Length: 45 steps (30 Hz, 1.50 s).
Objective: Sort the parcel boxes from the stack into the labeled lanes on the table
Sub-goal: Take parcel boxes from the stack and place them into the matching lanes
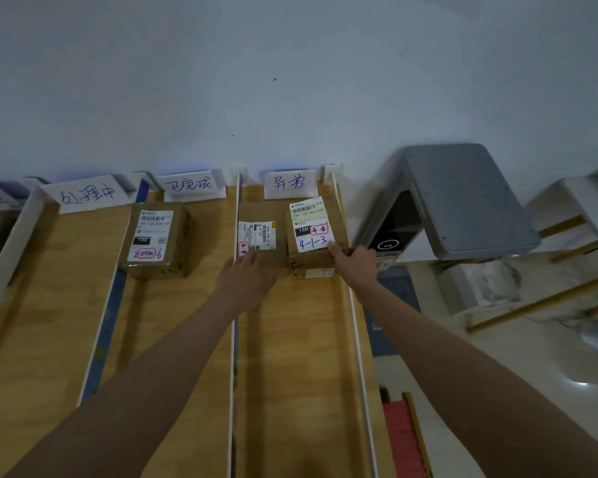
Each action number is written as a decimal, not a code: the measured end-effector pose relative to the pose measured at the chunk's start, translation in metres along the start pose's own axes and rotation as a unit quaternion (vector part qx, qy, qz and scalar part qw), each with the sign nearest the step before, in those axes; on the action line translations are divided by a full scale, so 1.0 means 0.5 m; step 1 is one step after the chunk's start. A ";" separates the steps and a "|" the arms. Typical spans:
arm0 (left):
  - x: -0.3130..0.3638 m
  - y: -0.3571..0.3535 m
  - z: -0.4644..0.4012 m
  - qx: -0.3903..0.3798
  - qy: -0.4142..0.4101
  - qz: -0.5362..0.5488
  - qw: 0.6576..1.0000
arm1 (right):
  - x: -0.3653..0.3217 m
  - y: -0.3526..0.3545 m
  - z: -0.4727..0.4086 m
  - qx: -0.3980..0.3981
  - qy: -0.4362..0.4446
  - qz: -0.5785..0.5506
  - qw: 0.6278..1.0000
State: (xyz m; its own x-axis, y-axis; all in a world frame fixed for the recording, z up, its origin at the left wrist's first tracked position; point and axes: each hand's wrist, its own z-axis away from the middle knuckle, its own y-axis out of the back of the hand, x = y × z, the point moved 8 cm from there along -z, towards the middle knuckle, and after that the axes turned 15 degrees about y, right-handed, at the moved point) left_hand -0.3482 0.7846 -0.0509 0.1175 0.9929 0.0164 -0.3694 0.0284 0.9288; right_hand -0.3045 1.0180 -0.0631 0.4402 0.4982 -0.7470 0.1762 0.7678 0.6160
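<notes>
Two brown parcel boxes sit side by side at the far end of the rightmost wooden lane (290,357). The right box (313,232) bears a white label with "4-1-3" written in blue. The left box (259,236) carries a smaller white label. My right hand (354,263) grips the near right corner of the right box. My left hand (247,277) rests flat against the near edge of the left box, fingers spread. A third box (156,239) lies at the far end of the middle lane. Handwritten paper signs (289,182) stand at each lane's far end.
White dividers (233,339) separate the wooden lanes. A grey scanner-like device (460,201) stands right of the lanes by the wall. Wooden slats and a white frame (549,294) lie at far right. Something red (403,439) is low at right. Another box shows at the far left edge.
</notes>
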 end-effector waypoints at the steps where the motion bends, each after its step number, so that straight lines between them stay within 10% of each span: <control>1: -0.003 -0.004 -0.004 -0.004 0.000 -0.003 1.000 | 0.000 -0.002 -0.005 -0.002 -0.002 0.003 1.000; 29: -0.010 -0.021 -0.029 0.065 -0.009 -0.022 0.998 | 0.077 -0.056 -0.103 -0.071 -0.100 -0.158 0.980; 45: -0.008 -0.016 -0.017 0.061 0.009 -0.008 0.998 | 0.039 -0.040 -0.100 -0.040 0.019 0.084 0.995</control>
State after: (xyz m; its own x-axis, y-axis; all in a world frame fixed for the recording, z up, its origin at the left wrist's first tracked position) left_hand -0.3537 0.7812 -0.0617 0.1055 0.9944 -0.0051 -0.2522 0.0317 0.9672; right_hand -0.3433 1.0326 -0.1026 0.4230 0.6357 -0.6457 0.0313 0.7020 0.7115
